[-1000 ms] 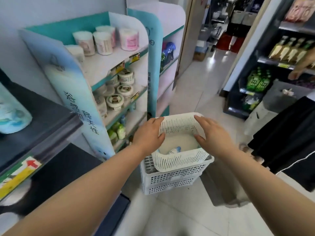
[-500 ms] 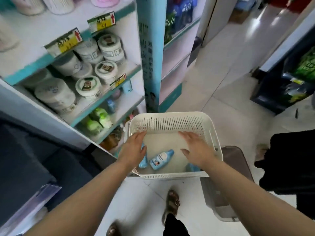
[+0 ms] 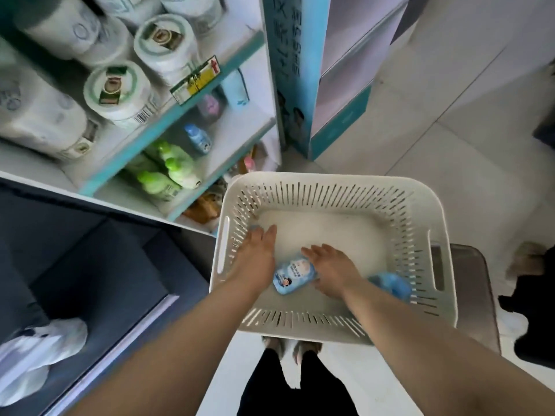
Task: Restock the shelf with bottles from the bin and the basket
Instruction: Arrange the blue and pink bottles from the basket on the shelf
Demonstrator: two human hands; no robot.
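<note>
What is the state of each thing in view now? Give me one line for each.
basket: upright, open-topped, both hands inside.
labelled bottle: lying on its side in basket, right hand touching it.
blurred bottle: lying in basket near right wall.
left hand: open, fingers straight, near left wall.
right hand: open, beside labelled bottle.
green bottles: standing on shelf.

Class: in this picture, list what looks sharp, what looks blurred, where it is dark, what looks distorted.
Head view: pale blue labelled plastic bottle sharp; second blue bottle at the right of the white slotted plastic basket smeared; lower-left corner dark; teal-edged shelf boards tilt and fan out, wide-angle distortion.
</note>
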